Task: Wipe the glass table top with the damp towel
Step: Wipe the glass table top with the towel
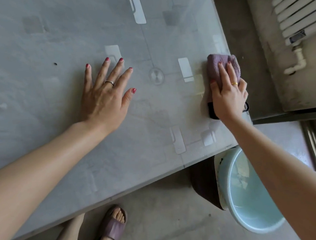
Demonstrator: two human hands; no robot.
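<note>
The glass table top (39,114) fills the upper left of the view, dusty and streaked. A folded purple towel (222,63) lies near the table's right edge. My right hand (228,93) lies on top of it, fingers straight and pressing it down on the glass; a dark edge of the towel shows under the wrist. My left hand (106,93) rests flat on the glass to the left, fingers spread, holding nothing.
A light blue basin (249,207) with water stands on the floor below the table's front right corner. A white radiator (299,4) and its pipe are on the wall at right. My foot in a purple slipper (112,227) is under the front edge.
</note>
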